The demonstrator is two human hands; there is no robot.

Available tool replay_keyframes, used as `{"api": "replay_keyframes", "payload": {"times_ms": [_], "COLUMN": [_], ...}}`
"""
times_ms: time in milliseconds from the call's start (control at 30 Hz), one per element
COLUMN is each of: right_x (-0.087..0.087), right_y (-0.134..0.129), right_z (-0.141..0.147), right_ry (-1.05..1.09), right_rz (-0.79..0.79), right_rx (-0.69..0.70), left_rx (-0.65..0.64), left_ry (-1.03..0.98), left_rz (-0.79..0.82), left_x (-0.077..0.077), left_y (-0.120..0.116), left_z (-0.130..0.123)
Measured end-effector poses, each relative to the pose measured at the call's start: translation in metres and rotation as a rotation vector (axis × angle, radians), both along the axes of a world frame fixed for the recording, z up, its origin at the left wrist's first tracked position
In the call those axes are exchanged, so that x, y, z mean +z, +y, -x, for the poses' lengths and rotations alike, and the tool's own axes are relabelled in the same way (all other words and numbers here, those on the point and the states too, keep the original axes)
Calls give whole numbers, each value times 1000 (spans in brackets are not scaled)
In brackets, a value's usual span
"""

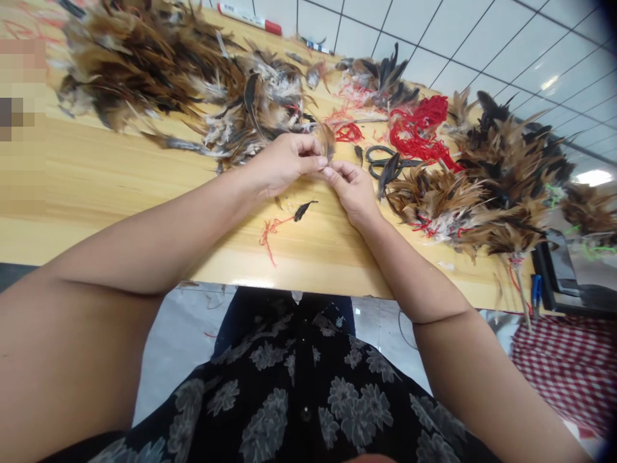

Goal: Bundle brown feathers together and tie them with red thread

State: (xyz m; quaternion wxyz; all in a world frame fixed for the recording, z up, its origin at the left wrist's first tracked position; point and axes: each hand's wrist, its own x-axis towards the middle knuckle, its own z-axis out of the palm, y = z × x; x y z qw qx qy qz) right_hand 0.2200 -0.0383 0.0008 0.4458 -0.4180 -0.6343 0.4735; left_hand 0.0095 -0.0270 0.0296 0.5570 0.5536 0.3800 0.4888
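Observation:
Both my hands meet above the middle of the table. My left hand (292,162) pinches the base of a small brown feather (328,138), which stands up past the fingertips. My right hand (354,190) is closed in a pinch at the same spot, its thumb and forefinger touching the left fingertips; the quill end between them is hidden. Black-handled scissors (383,161) lie just beyond my right hand, a dark feather partly over them. Nearer to me, a small black feather (303,210) and a knotted bit of red string (268,236) rest on the wood.
A big heap of brown feathers (139,64) covers the table's (96,180) back left. Tied feather bundles (501,173) crowd the right side. Tangled red yarn (419,132) lies behind the scissors. A red-capped marker (250,18) sits along the tiled wall; a blue pen (536,292) is at right.

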Motion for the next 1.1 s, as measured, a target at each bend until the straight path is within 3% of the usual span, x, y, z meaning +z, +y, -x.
{"api": "replay_keyframes", "payload": {"times_ms": [133, 267, 433, 500, 600, 767, 900, 1000, 1100], "right_x": [4, 10, 15, 15, 14, 13, 12, 11, 9], "right_y": [-2, -3, -1, -1, -1, -1, -4, -4, -3], "right_z": [0, -2, -4, -4, -3, -1, -1, -1, -1], "right_ry": [34, 89, 119, 113, 103, 98, 57, 46, 48], "right_rz": [-11, 8, 42, 52, 59, 48, 23, 14, 8], "right_rx": [-6, -29, -64, -85, -111, -122, -121, -113, -108], "left_rx": [-17, 2, 416, 465, 386, 296, 154, -23, 92], "left_ry": [68, 180, 474, 671, 909, 1009, 1075, 999, 812], "left_rz": [-76, -153, -384, -463, -512, -499, -473, -477, -495], "left_x": [5, 20, 44, 45, 37, 18, 22, 28, 29], "left_y": [-3, 4, 19, 24, 29, 33, 31, 35, 42], "left_z": [-1, 11, 44, 57, 73, 83, 80, 80, 88]}}
